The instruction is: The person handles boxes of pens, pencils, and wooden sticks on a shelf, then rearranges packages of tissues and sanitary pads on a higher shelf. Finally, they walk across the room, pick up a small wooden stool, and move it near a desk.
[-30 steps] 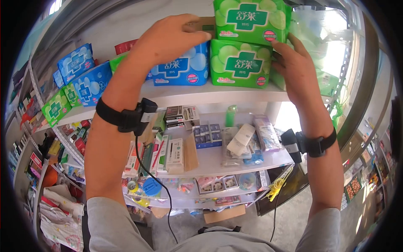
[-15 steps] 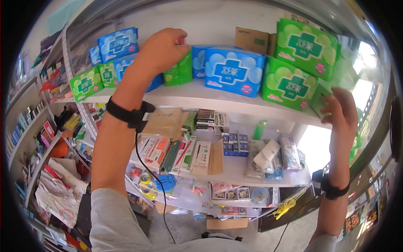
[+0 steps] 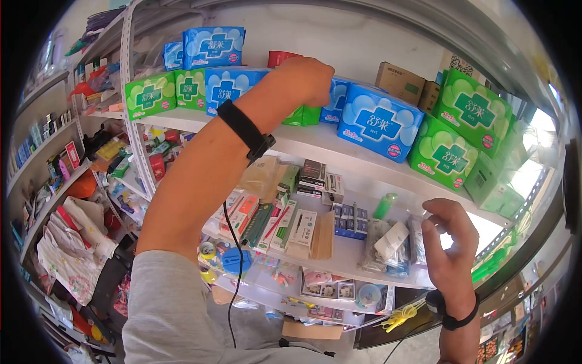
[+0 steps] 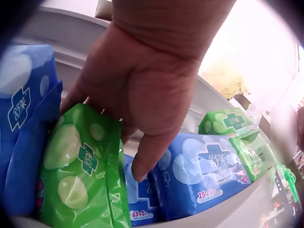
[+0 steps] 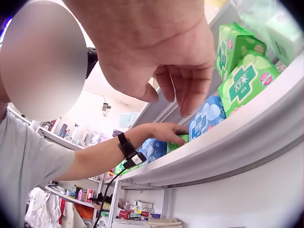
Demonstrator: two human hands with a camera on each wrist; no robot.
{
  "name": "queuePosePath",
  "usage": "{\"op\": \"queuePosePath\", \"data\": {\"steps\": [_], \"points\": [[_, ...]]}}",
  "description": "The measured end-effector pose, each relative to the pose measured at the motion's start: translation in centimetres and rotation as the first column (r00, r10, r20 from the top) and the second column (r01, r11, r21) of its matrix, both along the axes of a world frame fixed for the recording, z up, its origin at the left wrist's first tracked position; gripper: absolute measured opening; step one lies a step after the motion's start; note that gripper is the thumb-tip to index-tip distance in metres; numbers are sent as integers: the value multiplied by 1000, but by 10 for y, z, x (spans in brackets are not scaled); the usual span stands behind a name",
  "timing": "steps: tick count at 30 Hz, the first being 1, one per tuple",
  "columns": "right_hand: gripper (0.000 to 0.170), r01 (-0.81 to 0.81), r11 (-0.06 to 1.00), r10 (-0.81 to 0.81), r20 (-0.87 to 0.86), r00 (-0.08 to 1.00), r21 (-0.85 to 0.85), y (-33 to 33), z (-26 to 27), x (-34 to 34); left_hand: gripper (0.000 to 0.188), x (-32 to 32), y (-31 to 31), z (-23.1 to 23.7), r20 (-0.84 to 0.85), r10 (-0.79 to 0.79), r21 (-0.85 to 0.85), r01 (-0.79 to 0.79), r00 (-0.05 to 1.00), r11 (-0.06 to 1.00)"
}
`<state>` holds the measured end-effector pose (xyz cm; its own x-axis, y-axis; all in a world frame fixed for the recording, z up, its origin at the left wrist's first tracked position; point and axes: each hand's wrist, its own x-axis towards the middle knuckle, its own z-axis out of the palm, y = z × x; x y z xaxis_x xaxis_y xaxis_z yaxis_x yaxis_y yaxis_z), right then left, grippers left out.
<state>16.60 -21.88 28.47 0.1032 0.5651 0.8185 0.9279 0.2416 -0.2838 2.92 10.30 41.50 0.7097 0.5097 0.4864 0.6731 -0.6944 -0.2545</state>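
My left hand (image 3: 306, 82) reaches over a green pack (image 3: 303, 115) on the upper shelf, between blue packs. In the left wrist view the hand (image 4: 137, 95) spans above the green pack (image 4: 80, 171); its fingers pass partly out of sight behind the pack, and the thumb hangs at its right, before a blue pack (image 4: 204, 171). My right hand (image 3: 451, 249), empty with fingers loosely bent, hovers in front of the shelves, below the stacked green packs (image 3: 473, 109). The right wrist view shows that hand (image 5: 156, 57) with nothing in it.
Blue packs (image 3: 379, 121) and green packs (image 3: 151, 96) line the upper shelf (image 3: 357, 148). Brown boxes (image 3: 400, 83) stand behind. The shelf below holds pen boxes (image 3: 301, 233), small blue boxes (image 3: 350, 220) and plastic-wrapped items. A metal post (image 3: 136, 121) rises at the left.
The view has swung, bringing more of the upper shelf's left part into sight. My right hand has moved away from the stacked green packs and down. My left hand remains over the row of packs.
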Motion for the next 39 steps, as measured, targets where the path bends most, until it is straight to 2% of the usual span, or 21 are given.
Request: {"op": "queuePosePath", "data": {"steps": [5, 11, 14, 17, 19, 22, 28, 31, 34, 39], "points": [[19, 40, 999, -41, 56, 998, 13, 13, 7, -12, 60, -15, 10, 2, 57, -116, -15, 117, 992, 993], [21, 53, 974, -139, 395, 908, 220, 68, 59, -16, 65, -28, 3, -10, 0, -84, 41, 84, 996, 996], [23, 84, 975, -174, 469, 866, 206, 104, 87, -12, 63, -40, 3, -9, 17, -81, 33, 80, 997, 996], [32, 152, 973, -218, 463, 859, 175, 144, 121, -8, 59, -49, 11, -12, 71, -116, 35, 114, 991, 993], [46, 288, 954, -293, 440, 849, 79, 170, 147, -10, 58, -54, 12, -15, 99, -130, 44, 127, 986, 991], [64, 383, 905, -280, 421, 863, -184, 210, 173, -13, 56, -56, 7, -17, 122, -124, 62, 117, 985, 991], [95, 448, 677, -139, 496, 857, -584, 260, 188, -9, 53, -51, 8, -24, 146, -108, 121, 91, 983, 989], [107, 479, 602, -118, 522, 845, -639, 280, 191, -9, 49, -48, 11, -28, 178, -131, 154, 104, 975, 983], [109, 431, 530, -115, 441, 890, -730, 302, 191, -5, 46, -47, 9, -27, 163, -120, 145, 97, 979, 985], [110, 487, 451, -156, 472, 868, -748, 319, 189, -1, 44, -47, 9, -28, 161, -119, 144, 96, 980, 985]]}}
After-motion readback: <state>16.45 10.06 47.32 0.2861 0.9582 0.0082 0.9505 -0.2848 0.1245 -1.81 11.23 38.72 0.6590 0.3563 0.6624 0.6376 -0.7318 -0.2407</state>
